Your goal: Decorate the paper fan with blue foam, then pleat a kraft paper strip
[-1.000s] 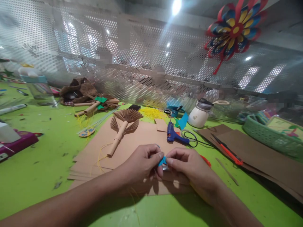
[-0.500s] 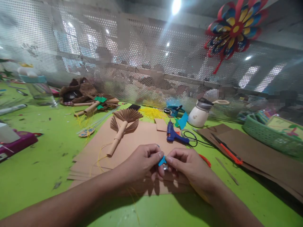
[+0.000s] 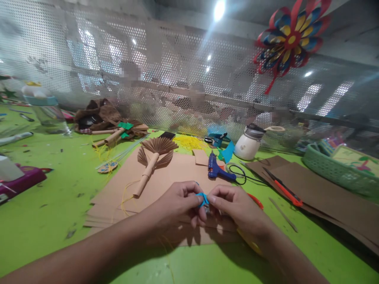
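Note:
Between my two hands, above the front of a stack of brown paper sheets [image 3: 180, 169], is a small piece of blue paper [image 3: 203, 199]. My left hand [image 3: 185, 201] pinches its left side between thumb and finger. On its right side, the fingertips of my right hand [image 3: 229, 203] are closed on the edge. A rolled brown paper stick with pleated fans [image 3: 151, 167] lies on the sheets to the left. Beyond my hands rests a blue glue gun [image 3: 217, 167]. Orange-handled scissors [image 3: 255, 200] are partly hidden behind my right hand.
An orange and black cutter [image 3: 284, 187] lies on dark brown sheets [image 3: 322, 193] at right, before a green basket [image 3: 340, 171]. A white jar [image 3: 249, 142] and yellow shreds [image 3: 191, 142] stand farther back. At left are a purple object [image 3: 25, 179] and a clear container [image 3: 49, 114].
The blue paper has turned slightly between my fingers and shows more of its surface. Both hands stay in nearly the same place.

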Demonstrator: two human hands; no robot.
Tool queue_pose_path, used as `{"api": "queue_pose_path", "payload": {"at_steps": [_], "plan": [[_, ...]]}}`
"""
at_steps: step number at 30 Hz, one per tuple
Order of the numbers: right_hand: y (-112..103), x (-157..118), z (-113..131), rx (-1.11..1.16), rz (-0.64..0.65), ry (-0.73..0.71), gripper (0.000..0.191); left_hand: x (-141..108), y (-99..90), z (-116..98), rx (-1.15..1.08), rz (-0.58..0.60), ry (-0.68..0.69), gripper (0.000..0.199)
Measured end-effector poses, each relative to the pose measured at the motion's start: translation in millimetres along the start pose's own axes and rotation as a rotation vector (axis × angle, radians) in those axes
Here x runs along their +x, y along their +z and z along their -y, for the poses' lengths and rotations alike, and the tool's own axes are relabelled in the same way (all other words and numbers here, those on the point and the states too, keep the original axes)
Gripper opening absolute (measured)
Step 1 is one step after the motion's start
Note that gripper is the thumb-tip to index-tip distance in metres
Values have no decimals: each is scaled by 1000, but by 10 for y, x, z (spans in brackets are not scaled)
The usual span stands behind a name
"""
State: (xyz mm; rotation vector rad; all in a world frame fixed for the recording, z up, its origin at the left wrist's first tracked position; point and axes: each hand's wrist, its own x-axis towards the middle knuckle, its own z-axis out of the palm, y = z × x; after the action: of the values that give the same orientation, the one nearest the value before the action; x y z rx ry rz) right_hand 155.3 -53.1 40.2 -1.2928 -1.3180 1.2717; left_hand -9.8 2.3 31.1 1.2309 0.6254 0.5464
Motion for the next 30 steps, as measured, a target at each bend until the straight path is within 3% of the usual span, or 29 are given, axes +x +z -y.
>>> {"api": "queue_pose_path", "payload": {"at_steps": [9, 17, 22, 30], "plan": [[-4, 21, -13, -73, 17, -21, 29, -1, 5, 1, -6, -18, 11, 14], [11, -1, -37, 11, 31, 24, 31, 3, -13, -57, 85, 7, -1, 24], [-19, 20, -3, -10, 11, -69, 33, 37, -78, -43, 11, 40, 29, 31], [62, -11, 44, -54, -20, -88, 19, 28, -76, -39, -15, 43, 68, 30]]}}
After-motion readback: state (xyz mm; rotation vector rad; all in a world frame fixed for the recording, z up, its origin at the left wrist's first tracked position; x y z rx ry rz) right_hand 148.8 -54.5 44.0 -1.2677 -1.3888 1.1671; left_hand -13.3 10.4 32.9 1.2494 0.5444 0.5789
